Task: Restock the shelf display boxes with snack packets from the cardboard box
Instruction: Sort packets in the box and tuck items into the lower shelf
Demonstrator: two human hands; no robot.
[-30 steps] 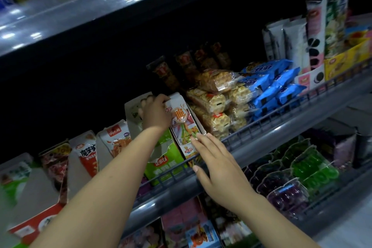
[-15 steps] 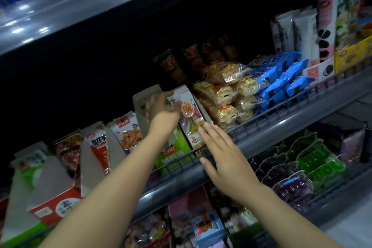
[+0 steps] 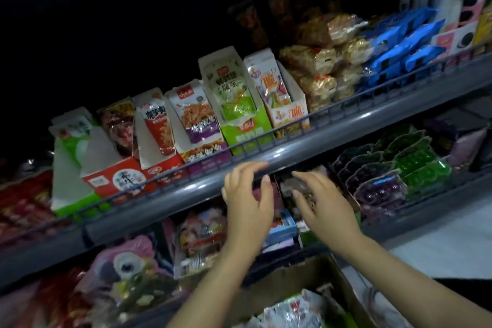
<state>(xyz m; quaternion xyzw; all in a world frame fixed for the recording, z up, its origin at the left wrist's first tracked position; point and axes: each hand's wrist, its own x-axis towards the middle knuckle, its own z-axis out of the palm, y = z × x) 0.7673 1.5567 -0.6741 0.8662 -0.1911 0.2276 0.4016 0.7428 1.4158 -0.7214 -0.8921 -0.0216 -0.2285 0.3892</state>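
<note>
Grey steel shelf (image 3: 292, 156) runs from 8 o'clock up to 2 o'clock, carrying a row of display boxes (image 3: 241, 104) of snack packets. Cardboard box (image 3: 300, 282) sits at 5 o'clock with packets (image 3: 290, 311) inside. Left hand (image 3: 249, 205) and right hand (image 3: 323, 206) hover just under the shelf edge at centre, fingers spread and loosely bent, holding nothing.

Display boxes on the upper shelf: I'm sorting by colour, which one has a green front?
The green-fronted display box, second from the right, between the purple-fronted and orange-printed boxes.
</note>
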